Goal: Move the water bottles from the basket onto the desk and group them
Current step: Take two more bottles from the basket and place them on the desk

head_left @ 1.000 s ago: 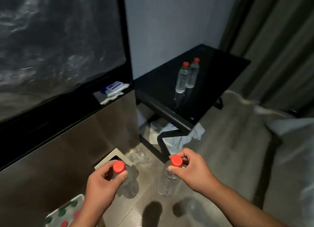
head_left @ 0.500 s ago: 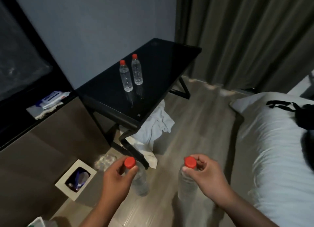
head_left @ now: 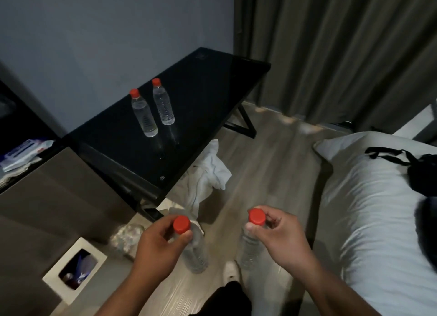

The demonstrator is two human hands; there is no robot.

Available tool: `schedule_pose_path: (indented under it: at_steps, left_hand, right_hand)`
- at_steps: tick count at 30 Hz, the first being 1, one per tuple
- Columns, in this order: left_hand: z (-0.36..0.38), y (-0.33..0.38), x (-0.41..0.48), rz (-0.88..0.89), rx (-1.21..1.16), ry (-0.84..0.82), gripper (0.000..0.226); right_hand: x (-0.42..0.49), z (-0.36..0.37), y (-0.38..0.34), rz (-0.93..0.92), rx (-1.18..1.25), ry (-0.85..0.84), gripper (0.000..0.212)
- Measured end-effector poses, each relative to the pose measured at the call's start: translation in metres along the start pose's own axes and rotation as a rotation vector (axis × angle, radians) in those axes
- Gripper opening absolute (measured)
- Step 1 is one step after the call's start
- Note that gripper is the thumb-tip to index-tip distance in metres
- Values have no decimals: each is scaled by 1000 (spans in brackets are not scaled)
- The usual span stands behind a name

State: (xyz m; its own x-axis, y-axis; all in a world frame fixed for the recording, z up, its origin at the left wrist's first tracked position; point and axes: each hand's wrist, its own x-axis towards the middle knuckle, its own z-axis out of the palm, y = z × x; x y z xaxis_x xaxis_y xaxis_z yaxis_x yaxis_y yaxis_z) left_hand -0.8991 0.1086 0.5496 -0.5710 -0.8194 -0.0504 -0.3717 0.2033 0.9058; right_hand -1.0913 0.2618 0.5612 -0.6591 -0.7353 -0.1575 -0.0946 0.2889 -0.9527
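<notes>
My left hand (head_left: 158, 244) grips a clear water bottle (head_left: 195, 252) by its red-capped neck. My right hand (head_left: 281, 237) holds a second clear bottle (head_left: 250, 249) the same way. Both bottles hang upright above the wooden floor, short of the black desk (head_left: 212, 98). Two more red-capped bottles stand side by side on the desk: one at the left (head_left: 143, 113), one just right of it (head_left: 163, 103). No basket shows in this view.
A white bin (head_left: 73, 270) with rubbish sits on the floor at the lower left. Crumpled white cloth (head_left: 208, 176) lies under the desk's near corner. A bed with white sheets (head_left: 378, 221) and a black bag (head_left: 423, 176) fills the right. Curtains hang behind.
The view has swung right and moved toward the desk; the desk and its two bottles now sit left of centre. Both hands still carry their bottles, held at about the same height.
</notes>
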Motion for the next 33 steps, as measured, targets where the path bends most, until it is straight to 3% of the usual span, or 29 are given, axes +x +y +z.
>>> schedule_pose_path:
  at_steps: [3, 8, 15, 22, 28, 33]
  left_hand:
    - [19, -7, 46, -57, -36, -39, 43]
    - [49, -5, 128, -119, -76, -35, 32]
    - [68, 31, 233, -94, -68, -40, 34]
    - [83, 43, 312, -110, -55, 92, 39]
    - [106, 44, 369, -214, -79, 294, 59]
    - [129, 56, 419, -320, -91, 403, 33]
  right_hand:
    - [46, -12, -2, 31, 2, 3, 11]
    - [128, -34, -23, 107, -83, 20, 15]
    - [220, -61, -58, 82, -89, 24, 22]
    - [328, -73, -64, 50, -95, -25, 32]
    - [439, -89, -68, -9, -70, -209, 35]
    - [529, -98, -68, -60, -85, -340, 39]
